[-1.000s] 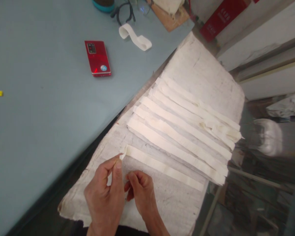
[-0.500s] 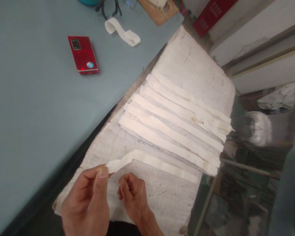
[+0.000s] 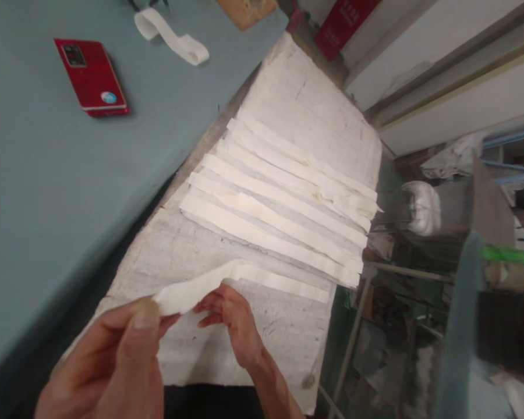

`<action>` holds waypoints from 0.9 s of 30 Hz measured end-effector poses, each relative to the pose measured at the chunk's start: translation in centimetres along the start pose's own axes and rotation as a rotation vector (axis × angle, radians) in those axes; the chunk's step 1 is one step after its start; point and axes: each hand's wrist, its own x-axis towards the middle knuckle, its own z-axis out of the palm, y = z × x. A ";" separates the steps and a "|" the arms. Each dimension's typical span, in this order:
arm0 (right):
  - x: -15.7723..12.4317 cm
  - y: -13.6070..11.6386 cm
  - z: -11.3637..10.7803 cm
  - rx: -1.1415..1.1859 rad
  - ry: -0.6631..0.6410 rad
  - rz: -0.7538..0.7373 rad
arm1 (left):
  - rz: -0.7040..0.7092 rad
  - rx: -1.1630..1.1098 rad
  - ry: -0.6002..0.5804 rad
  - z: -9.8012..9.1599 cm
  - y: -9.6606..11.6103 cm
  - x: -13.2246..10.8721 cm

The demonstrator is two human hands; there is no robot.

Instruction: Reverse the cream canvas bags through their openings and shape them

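Observation:
My left hand (image 3: 117, 355) pinches the near end of a cream cloth strip (image 3: 196, 285) between thumb and fingers. From there the strip rises slightly and runs right, its far part lying flat on a whitish board (image 3: 279, 343). My right hand (image 3: 236, 326) is at the strip's lower edge with its fingers apart; the index fingertip is partly hidden under the strip, and I cannot tell whether it touches. Farther up the board, several similar cream strips (image 3: 283, 215) lie side by side, some overlapping or wrinkled.
On the blue-green table (image 3: 70, 192) left of the board are a red flat case (image 3: 94, 78) and a loosely curled cream strip (image 3: 170, 35). A brown board (image 3: 247, 11) lies at the table's far corner. Metal framing (image 3: 353, 343) and a white bundle (image 3: 421, 206) stand at right.
My right hand has opened from curled fingers and come up to the strip's edge. My left hand, still pinching the end, has drawn left and nearer. The whole view has shifted.

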 end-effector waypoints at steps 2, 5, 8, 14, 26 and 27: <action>-0.2 -0.8 0.1 -0.075 -0.085 0.002 | -0.141 -0.151 -0.018 0.1 0.3 1.4; -2.0 -2.0 1.3 -0.377 -0.051 -0.099 | -0.186 -0.194 -0.025 0.1 0.8 2.6; -4.6 -4.0 1.7 -0.696 0.104 -0.188 | -0.176 -0.187 -0.075 0.0 1.1 3.4; -1.5 -10.8 -2.6 -0.819 0.050 -0.482 | -0.087 -0.163 -0.117 -0.1 1.3 4.5; 8.9 -14.8 -5.1 -1.223 -0.618 -0.326 | -0.003 -0.267 -0.127 1.1 0.9 7.6; 9.0 -14.8 -5.2 -1.221 -0.627 -0.349 | -0.007 -0.273 -0.130 1.2 0.9 7.8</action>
